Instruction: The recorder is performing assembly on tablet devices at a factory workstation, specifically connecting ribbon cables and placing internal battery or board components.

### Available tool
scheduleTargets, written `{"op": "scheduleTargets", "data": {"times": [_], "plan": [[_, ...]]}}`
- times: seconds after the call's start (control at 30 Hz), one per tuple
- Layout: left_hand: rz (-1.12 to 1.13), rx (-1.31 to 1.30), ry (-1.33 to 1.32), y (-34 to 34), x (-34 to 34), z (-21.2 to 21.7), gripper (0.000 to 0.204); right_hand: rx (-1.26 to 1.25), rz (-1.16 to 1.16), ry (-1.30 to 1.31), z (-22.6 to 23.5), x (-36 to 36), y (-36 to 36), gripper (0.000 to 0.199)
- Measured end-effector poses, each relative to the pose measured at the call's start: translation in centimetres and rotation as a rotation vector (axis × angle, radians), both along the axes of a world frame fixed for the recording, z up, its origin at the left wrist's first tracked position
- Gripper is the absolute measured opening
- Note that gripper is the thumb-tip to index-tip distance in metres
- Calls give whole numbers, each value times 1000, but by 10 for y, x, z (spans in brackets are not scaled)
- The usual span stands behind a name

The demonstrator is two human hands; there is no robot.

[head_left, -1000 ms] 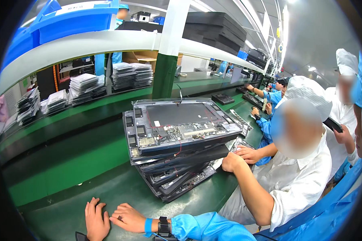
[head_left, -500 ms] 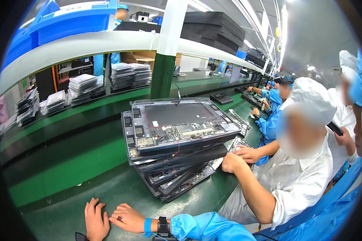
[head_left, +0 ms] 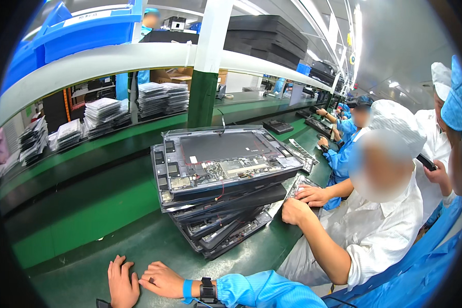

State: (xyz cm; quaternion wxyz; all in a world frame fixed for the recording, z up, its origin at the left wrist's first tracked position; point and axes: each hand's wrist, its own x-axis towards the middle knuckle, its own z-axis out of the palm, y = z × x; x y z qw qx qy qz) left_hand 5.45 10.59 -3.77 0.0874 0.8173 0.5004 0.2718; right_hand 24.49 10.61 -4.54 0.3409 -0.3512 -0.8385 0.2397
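Observation:
My left hand [head_left: 123,283] rests near the front edge of the green bench [head_left: 133,233], fingers loosely stretched, holding nothing visible. Beside it, almost touching, my right hand [head_left: 163,280] lies palm down with its fingers extended. A small dark spot shows by its fingers, too small to name. A blue band [head_left: 188,291] and a black strapped device [head_left: 208,290] circle my right wrist. Beyond my hands stands an uneven stack of open laptop bodies [head_left: 231,179], touched by neither hand. The top one shows its circuit board, black panel and thin red wires.
A co-worker in white [head_left: 380,220] sits close on the right, hands at another opened device [head_left: 300,186]. Farther along, people in blue work at the bench. Stacked flat packages [head_left: 101,114] stand behind the green divider; blue bins [head_left: 87,33] sit above a white rail [head_left: 113,55].
The view has shifted slightly, so the laptop stack and background appear a little farther left. My hands stay in place. The co-worker's hands have moved slightly.

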Motion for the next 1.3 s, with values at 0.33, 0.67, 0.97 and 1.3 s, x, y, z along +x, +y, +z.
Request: {"op": "scheduleTargets", "data": {"times": [0.33, 0.67, 0.97, 1.3], "plan": [[11, -1, 6, 0, 2, 1, 34, -4, 2, -26, 1, 1, 1, 31], [-32, 96, 69, -3, 4, 17, 32, 21, -8, -10, -2, 0, 1, 31], [1, 15, 13, 0, -1, -3, 34, 29, -14, 22, -8, -2, 0, 29], [-44, 77, 65, -3, 5, 20, 31, 50, -22, 32, -5, -1, 0, 29]]}}
